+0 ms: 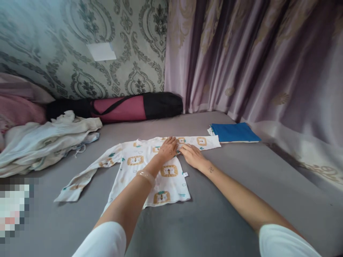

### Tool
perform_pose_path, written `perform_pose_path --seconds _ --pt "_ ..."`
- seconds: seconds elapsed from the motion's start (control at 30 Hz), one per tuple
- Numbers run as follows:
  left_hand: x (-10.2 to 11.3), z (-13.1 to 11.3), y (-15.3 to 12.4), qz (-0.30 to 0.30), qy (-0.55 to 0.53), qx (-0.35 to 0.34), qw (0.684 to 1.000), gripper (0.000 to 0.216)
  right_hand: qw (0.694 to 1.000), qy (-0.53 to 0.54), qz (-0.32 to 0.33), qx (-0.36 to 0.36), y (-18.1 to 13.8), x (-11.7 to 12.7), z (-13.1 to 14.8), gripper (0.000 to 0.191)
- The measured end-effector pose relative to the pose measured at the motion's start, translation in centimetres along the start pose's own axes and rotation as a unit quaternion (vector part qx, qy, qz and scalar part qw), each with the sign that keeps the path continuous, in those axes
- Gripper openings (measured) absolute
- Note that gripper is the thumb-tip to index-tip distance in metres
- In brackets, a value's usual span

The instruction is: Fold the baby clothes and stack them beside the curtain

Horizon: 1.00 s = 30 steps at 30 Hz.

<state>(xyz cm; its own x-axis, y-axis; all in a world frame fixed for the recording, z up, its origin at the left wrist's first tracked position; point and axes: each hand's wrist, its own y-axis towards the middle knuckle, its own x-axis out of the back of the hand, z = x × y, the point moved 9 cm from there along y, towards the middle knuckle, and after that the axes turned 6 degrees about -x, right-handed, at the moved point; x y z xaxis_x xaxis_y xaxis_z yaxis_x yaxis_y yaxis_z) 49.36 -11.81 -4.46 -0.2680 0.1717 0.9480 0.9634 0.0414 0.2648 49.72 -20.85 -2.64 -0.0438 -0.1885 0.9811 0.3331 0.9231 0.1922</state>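
White cloth printed with tan lion faces makes up the shirt (142, 169), which I see spread out at the centre of the frame on a grey sheet (230, 203). Its neckline points toward the top of the picture and its hem toward the bottom. One sleeve (91, 170) slants down to the lower left, rumpled along its length; the other sleeve (207, 142) runs straight out to the right. A small white tag (185, 174) sticks out from the side seam on the right.

Through the head camera I have both hands in view, close together near the shoulder on the right. The left hand (169, 150) lies palm down on the shirt, fingers extended and close to one another, with a pale bracelet (146, 177) on that wrist. The right hand (192, 155) is just beside it, fingertips on the cloth where the straight sleeve joins the body; whether they pinch the fabric or only press it, I cannot tell.

Right of centre, just beyond the cuff, I see a folded blue cloth (235, 132). A heap of whitish clothes (50, 137) fills the left edge, and behind it a maroon and black bag (120, 108) lies along the patterned wall (139, 39). Mauve curtains (209, 53) hang across the upper right.
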Motion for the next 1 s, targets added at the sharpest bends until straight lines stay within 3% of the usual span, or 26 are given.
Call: perform_pose_path --seconds 0.27,0.4,0.57,0.77,1.0 --pt "-0.8 0.1 -0.4 0.005 0.017 0.009 1.0 0.05 0.999 -0.012 0.042 -0.018 -0.5 -0.2 0.0 0.037" --pt "-0.6 -0.2 -0.5 0.016 0.026 0.016 0.999 0.051 0.996 0.05 0.073 -0.032 -0.1 -0.3 -1.1 0.033" --pt "-0.3 -0.6 -0.7 0.033 0.039 0.026 0.998 0.055 0.987 0.129 0.009 -0.091 2.2 -0.1 -4.1 0.04" --pt "-0.8 -0.4 -0.7 0.034 0.051 0.024 0.998 0.056 0.984 0.05 0.097 -0.144 1.9 -4.1 -5.7 0.059" --pt "-1.0 -0.2 -0.7 0.04 0.031 0.031 0.998 0.058 0.955 -0.031 0.136 -0.261 -1.0 -3.7 -11.6 0.063"
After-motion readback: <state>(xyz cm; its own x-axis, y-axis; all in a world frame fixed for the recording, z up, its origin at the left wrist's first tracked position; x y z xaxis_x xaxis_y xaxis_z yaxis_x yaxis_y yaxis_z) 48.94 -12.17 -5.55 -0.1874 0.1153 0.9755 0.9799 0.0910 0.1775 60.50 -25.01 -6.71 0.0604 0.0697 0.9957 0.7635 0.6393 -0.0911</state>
